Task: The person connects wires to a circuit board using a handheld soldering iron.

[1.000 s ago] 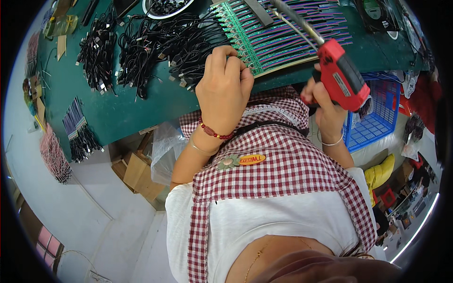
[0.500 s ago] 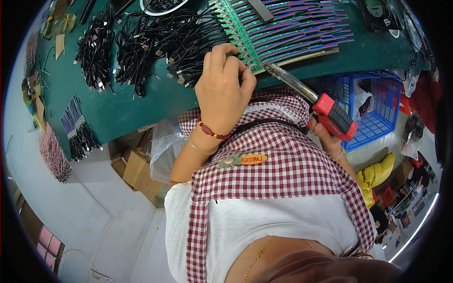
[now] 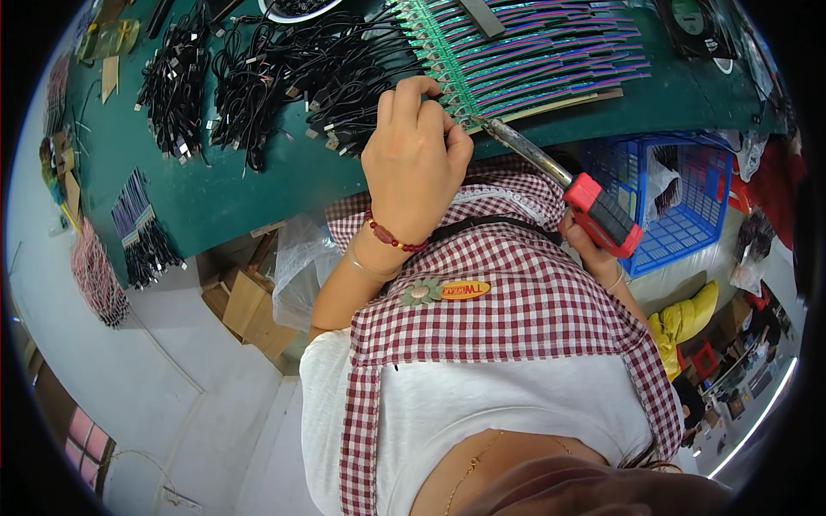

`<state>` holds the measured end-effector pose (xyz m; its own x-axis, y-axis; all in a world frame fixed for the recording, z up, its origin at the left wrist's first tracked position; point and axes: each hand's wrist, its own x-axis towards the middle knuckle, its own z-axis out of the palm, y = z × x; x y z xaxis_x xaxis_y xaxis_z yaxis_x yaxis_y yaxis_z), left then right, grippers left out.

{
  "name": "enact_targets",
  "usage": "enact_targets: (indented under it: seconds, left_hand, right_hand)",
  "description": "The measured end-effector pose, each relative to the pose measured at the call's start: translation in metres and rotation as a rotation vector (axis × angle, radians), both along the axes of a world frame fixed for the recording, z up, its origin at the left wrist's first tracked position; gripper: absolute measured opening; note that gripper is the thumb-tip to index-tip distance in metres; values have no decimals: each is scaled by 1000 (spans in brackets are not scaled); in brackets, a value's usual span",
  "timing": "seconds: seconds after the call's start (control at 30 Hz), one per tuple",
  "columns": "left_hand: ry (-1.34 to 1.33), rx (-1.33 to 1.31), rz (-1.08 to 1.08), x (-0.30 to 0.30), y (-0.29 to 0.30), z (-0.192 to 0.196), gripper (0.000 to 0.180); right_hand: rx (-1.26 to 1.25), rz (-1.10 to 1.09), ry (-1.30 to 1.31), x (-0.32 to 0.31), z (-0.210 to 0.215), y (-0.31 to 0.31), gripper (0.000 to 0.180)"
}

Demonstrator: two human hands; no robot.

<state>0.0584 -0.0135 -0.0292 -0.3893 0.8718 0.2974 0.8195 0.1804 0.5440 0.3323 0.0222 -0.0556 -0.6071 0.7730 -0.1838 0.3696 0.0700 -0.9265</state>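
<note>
My right hand (image 3: 590,248) grips a soldering iron (image 3: 545,164) with a red and black handle. The iron's tip rests at or just above the near end of a green circuit board strip (image 3: 445,73). From this strip, rows of blue, pink and black wires (image 3: 551,56) run off to the right. My left hand (image 3: 415,163) is bent at the strip's left edge, thumb and fingers pinched together. What lies between those fingertips is hidden. Black USB cables (image 3: 344,95) reach the strip from the left, close beside this hand.
Bundled black cables (image 3: 176,99) lie further left on the green table (image 3: 224,211). A grey bar (image 3: 480,19) lies across the wires, and a white bowl (image 3: 297,17) stands at the back. Under the table edge at right is a blue plastic basket (image 3: 688,241).
The soldering iron's handle has swung slightly left and down, its tip staying near the board's end. My left hand has shifted a little right, still pinched at the strip.
</note>
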Motion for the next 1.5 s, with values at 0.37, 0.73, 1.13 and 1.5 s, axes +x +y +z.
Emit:
enact_targets:
  seconds: [0.37, 0.73, 1.13, 1.5]
  left_hand:
    - [7, -3, 12, 0, 2, -1, 14]
    - [8, -15, 14, 0, 3, -1, 14]
    - [17, -20, 12, 2, 2, -4, 14]
    - [44, -9, 13, 3, 1, -5, 15]
  right_hand:
    - [-52, -104, 78, 5, 1, -4, 13]
    - [-65, -96, 40, 3, 6, -5, 13]
    - [-86, -26, 42, 4, 4, -4, 13]
    - [-78, -139, 98, 9, -2, -11, 15]
